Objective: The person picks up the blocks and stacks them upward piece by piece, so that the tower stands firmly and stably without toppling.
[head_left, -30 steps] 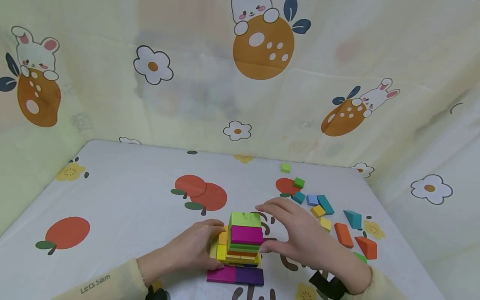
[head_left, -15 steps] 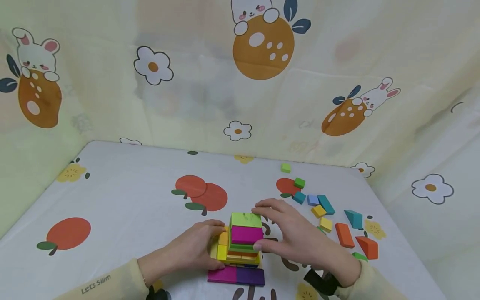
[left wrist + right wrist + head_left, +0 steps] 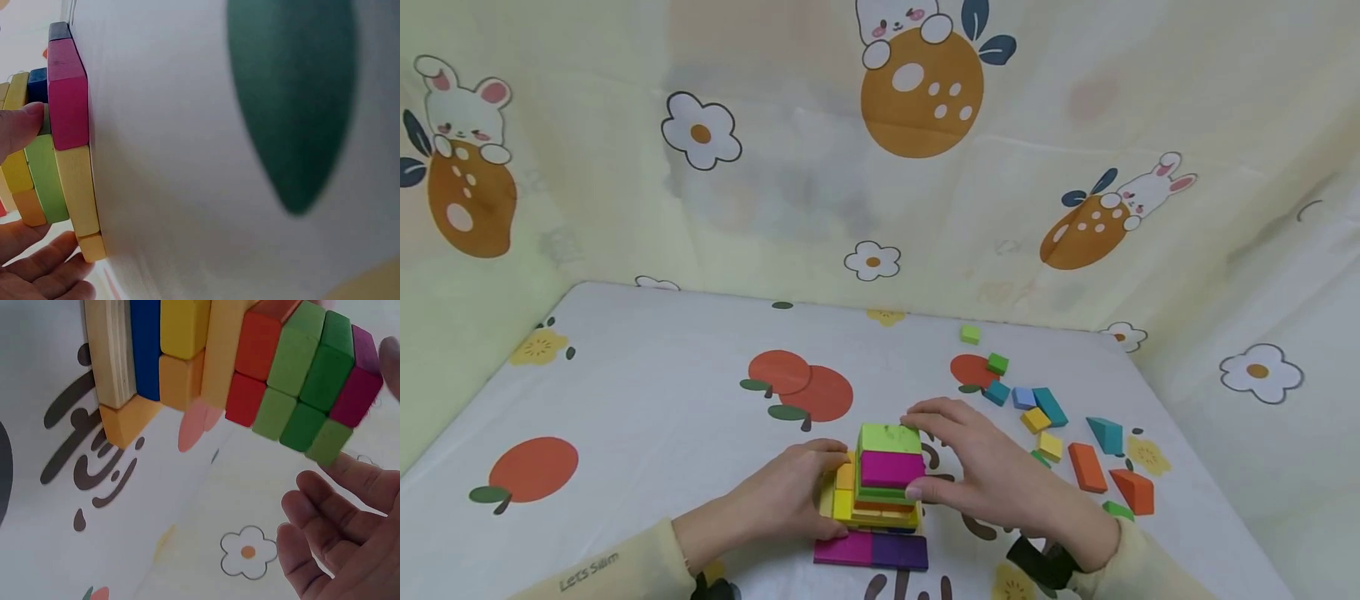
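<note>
A stack of coloured blocks (image 3: 887, 487) stands near the front of the table, with a lime block (image 3: 891, 437) on top, a magenta one (image 3: 891, 469) under it, and flat magenta and purple pieces (image 3: 871, 550) at its base. My left hand (image 3: 805, 492) holds the stack's lower left side; in the left wrist view its thumb (image 3: 19, 128) lies on the layers (image 3: 65, 94). My right hand (image 3: 958, 462) arches over the right side, its index finger on the lime block's back corner and its thumb on the front. The right wrist view shows the stack (image 3: 294, 381) with curled fingers (image 3: 331, 544) beside it.
Loose blocks lie to the right: a lime cube (image 3: 970, 334), a green cube (image 3: 997, 363), a teal piece (image 3: 1048, 407), yellow pieces (image 3: 1036, 419), an orange bar (image 3: 1086, 467) and a red-orange wedge (image 3: 1133, 490). Printed curtains wall in the table at the back and sides.
My right hand has slid left until its finger and thumb close on the upper blocks. The left hand and the stack have stayed in place.
</note>
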### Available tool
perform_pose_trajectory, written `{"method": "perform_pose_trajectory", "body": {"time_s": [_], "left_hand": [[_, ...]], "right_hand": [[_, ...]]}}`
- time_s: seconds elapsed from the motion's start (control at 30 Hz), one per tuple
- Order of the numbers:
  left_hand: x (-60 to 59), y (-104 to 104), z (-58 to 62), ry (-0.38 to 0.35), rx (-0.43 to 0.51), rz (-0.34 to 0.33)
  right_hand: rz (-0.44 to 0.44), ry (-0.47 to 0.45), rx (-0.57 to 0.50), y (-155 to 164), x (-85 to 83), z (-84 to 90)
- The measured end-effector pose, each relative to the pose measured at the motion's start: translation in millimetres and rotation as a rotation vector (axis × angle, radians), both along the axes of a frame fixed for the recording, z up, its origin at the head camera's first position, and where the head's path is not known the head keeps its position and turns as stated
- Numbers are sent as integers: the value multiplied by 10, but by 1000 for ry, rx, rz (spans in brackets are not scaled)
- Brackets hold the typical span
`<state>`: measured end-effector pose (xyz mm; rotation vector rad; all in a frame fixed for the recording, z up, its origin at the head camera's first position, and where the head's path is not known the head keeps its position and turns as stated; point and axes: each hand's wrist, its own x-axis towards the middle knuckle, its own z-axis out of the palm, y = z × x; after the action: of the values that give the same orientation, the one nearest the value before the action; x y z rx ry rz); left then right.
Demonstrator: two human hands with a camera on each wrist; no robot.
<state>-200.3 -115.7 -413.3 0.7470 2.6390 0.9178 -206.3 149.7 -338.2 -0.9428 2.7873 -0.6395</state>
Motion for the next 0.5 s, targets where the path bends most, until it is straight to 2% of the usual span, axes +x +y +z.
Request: {"method": "perform_pose_trajectory", "body": {"time_s": [0.13, 0.27, 0.4, 0.5], "left_hand": [[4, -15, 8, 12, 8, -1], [6, -14, 16, 8, 13, 1], [11, -2, 10, -11, 13, 3], [14, 5, 3, -6, 10, 1]], "right_hand": [[-52, 53, -62, 147, -137, 40], [-163, 120, -86, 477, -489, -7], [-317, 66, 17, 855, -855, -227], [-377, 29, 119, 1039, -1032, -371]]}}
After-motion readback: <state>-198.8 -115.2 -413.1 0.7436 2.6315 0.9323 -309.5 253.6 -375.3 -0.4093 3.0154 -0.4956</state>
